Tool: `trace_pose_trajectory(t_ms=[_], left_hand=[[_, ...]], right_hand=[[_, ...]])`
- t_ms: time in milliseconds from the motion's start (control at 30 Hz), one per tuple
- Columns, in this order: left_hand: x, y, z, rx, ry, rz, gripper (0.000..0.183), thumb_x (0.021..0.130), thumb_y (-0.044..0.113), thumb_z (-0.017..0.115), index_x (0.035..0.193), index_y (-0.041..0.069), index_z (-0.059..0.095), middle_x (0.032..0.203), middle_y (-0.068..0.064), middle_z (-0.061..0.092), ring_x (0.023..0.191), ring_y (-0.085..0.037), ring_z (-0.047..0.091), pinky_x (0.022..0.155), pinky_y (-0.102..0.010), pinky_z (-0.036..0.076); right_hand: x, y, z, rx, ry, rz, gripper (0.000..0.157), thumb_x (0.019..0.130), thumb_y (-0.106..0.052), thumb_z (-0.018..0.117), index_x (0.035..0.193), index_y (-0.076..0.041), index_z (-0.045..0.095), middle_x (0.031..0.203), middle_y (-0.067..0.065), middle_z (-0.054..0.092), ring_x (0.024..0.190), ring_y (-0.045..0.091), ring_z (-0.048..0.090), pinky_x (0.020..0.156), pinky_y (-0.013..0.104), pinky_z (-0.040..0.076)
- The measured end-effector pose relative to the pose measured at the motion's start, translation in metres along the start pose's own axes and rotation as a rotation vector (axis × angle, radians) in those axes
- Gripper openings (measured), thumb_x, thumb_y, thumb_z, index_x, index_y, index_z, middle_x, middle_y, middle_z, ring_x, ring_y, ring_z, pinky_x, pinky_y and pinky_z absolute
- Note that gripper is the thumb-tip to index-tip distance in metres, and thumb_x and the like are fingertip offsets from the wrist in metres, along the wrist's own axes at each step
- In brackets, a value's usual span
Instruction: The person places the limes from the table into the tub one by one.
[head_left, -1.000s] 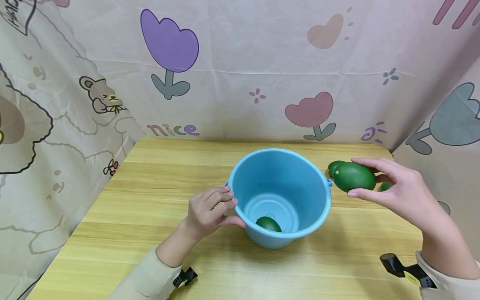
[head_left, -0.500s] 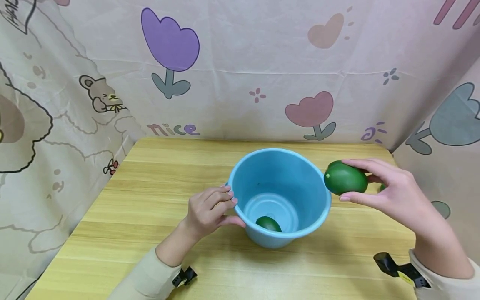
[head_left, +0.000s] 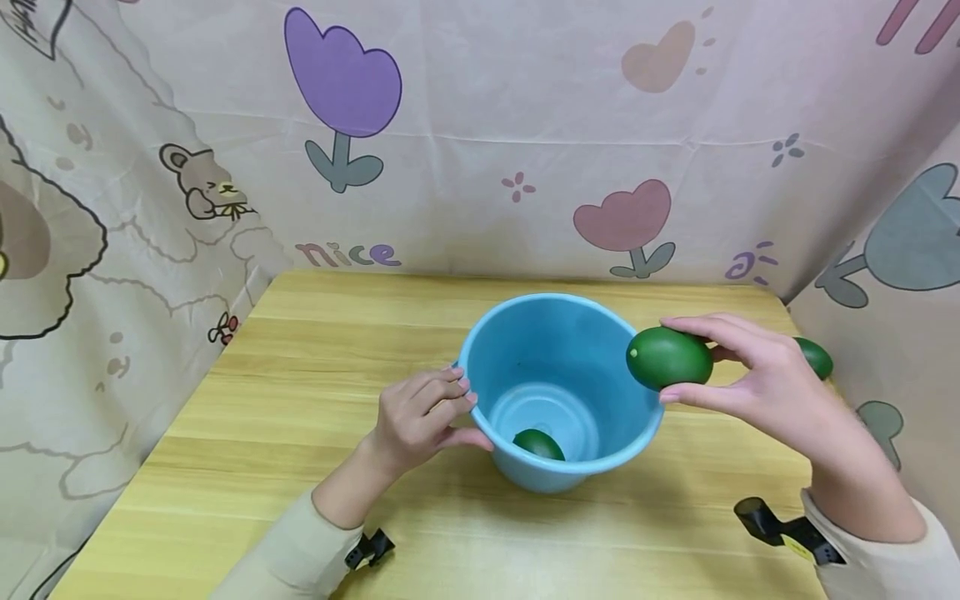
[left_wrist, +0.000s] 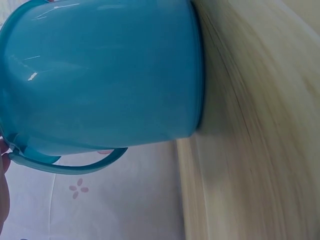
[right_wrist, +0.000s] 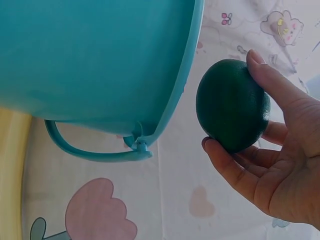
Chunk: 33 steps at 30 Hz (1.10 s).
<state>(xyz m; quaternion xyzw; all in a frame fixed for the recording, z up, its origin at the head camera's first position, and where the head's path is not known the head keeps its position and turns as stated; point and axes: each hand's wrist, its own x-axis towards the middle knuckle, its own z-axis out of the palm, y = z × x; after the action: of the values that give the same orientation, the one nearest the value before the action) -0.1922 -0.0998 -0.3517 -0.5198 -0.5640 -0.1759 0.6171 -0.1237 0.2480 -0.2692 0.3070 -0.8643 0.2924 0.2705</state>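
Observation:
A light blue bucket (head_left: pixel 555 475) stands upright on the wooden table. My left hand (head_left: pixel 423 421) grips its left rim, fingers over the edge and thumb along the outside. At the bucket's right rim, my right hand (head_left: pixel 757 379) holds a smooth dark green oval fruit (head_left: pixel 670 357) between thumb and fingers, its pale stem spot facing left. In the right wrist view this fruit (right_wrist: pixel 232 106) is just outside the rim line. A similar green fruit (head_left: pixel 538 443) lies inside on the bucket's bottom, partly hidden by the near wall.
Behind my right hand, another green fruit (head_left: pixel 815 358) shows near the table's right edge. The bucket's handle (left_wrist: pixel 75 167) hangs along its far side. A printed cloth (head_left: pixel 465 167) rises behind the wooden table (head_left: pixel 300 400) and along both sides.
My right hand has moved left with the green fruit, from beside the bucket to over its right rim. A fruit on the right is more exposed. My left hand keeps its grip.

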Motion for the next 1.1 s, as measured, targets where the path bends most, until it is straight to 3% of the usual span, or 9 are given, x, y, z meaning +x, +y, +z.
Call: trace_pose_trajectory(t_ms=[333,600,1100], left_hand=[[0.001,-0.002,0.003,0.002,0.013,0.008,0.053,0.084,0.056,0.059,0.068,0.005,0.063,0.069,-0.007,0.066,0.062,-0.020,0.067,0.059,-0.030,0.060],[0.001,-0.001,0.002,-0.009,0.000,0.003,0.053,0.082,0.056,0.061,0.068,0.005,0.065,0.069,-0.007,0.066,0.064,-0.020,0.067,0.060,-0.030,0.060],[0.002,0.000,0.001,-0.006,-0.013,-0.001,0.053,0.082,0.057,0.060,0.069,0.006,0.065,0.070,-0.007,0.067,0.064,-0.020,0.068,0.060,-0.031,0.060]], right_hand=[[0.004,0.002,0.006,0.033,-0.005,-0.014,0.077,0.044,-0.012,0.093,0.116,-0.009,0.066,0.105,-0.005,0.067,0.090,-0.004,0.056,0.076,0.003,0.046],[0.010,0.001,0.008,-0.004,-0.053,-0.018,0.076,0.049,-0.012,0.093,0.120,-0.014,0.064,0.106,-0.009,0.065,0.090,-0.005,0.056,0.075,0.005,0.048],[0.019,-0.005,0.014,0.048,-0.079,-0.007,0.073,0.051,-0.014,0.092,0.119,-0.011,0.064,0.105,-0.002,0.066,0.087,0.000,0.057,0.076,0.005,0.047]])
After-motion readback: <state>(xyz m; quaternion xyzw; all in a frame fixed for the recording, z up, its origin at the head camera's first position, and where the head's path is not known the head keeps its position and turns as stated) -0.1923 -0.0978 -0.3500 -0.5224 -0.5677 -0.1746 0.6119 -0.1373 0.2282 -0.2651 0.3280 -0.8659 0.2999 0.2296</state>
